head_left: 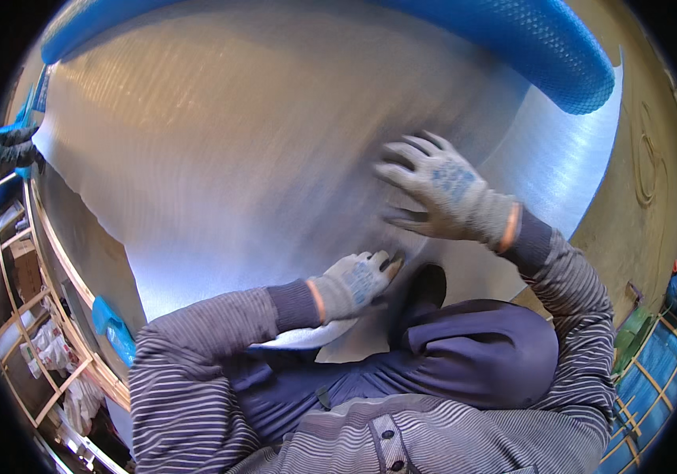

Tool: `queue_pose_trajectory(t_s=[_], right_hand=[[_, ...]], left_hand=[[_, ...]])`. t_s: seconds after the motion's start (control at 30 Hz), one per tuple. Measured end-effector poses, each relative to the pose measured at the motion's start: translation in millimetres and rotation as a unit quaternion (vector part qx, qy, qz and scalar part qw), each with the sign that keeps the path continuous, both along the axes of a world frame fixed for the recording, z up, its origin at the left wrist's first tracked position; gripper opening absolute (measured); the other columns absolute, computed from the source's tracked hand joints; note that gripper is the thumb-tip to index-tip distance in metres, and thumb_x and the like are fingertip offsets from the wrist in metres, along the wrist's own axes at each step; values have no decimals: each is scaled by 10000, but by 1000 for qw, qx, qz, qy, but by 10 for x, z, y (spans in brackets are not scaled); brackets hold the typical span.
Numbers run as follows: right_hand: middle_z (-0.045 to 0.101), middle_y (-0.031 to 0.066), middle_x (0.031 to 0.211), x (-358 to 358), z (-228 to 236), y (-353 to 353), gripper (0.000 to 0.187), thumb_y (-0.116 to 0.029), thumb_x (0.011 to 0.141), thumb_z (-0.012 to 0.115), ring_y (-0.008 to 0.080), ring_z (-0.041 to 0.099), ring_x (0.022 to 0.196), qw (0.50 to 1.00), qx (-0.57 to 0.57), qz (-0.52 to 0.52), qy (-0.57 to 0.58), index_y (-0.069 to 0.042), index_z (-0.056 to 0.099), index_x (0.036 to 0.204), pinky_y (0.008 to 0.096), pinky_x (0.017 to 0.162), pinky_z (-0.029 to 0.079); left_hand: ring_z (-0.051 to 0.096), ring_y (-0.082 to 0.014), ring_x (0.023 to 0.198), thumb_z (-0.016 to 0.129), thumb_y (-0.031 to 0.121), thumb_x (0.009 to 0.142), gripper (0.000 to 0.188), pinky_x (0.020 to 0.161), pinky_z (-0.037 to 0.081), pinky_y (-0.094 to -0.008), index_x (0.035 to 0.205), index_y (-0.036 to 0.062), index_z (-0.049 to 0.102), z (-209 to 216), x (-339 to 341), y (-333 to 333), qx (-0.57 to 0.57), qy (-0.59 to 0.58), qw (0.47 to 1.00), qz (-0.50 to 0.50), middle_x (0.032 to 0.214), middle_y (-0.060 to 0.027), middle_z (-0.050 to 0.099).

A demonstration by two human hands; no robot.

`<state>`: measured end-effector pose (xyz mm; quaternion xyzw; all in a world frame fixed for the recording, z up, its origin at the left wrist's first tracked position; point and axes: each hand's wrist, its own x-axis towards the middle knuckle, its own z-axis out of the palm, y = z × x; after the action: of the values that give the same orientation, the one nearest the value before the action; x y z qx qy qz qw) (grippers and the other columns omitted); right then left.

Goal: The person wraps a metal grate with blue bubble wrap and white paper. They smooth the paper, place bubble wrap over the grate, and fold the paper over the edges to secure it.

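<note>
A broad silvery, shiny sheet [220, 134] spreads in front of me, with a thick blue bubble-film roll [544, 55] along its far side. My right hand [449, 186], in a grey-white work glove, hovers over or rests on the sheet with its fingers spread; which of the two I cannot tell. Lower and to the left, my left hand [354, 283], gloved alike, is by the near part of the sheet with its fingers curled in. Whatever they may hold is hidden. Beside it, a dark shoe [427, 286] shows in front of my bent knee.
At the left stand wooden slat frames [58, 316] with plastic bags [52, 347] and a blue plastic piece [113, 328]. A dark bundle [14, 150] touches the sheet's left corner. A thin coiled cord [648, 170] lies right; blue sheeting under slats [654, 379] is lower right.
</note>
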<state>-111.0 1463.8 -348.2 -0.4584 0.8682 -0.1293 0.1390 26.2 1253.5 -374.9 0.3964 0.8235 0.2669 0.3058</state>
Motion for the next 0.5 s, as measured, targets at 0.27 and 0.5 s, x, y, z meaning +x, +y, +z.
queue_pose_trajectory(t_s=[0.27, 0.5], right_hand=[[326, 215, 1608, -375, -881, -535, 795, -603, 976, 512, 380, 268, 1510, 995, 9, -36, 95, -87, 358, 1561, 528, 1264, 144], [338, 232, 1599, -311, -966, -453, 796, -579, 954, 555, 409, 300, 1492, 998, 13, -35, 41, -67, 390, 1542, 546, 1250, 181]], left_hand=[[62, -448, 1551, 563, 753, 869, 1102, 1259, 58, -579, 1627, 70, 146, -236, -997, -895, -156, 212, 957, 123, 1669, -271, 77], [-19, -460, 1552, 578, 780, 840, 1162, 1258, 5, -575, 1631, 64, 117, -737, -851, -1060, -122, 178, 969, 120, 1671, -290, 11]])
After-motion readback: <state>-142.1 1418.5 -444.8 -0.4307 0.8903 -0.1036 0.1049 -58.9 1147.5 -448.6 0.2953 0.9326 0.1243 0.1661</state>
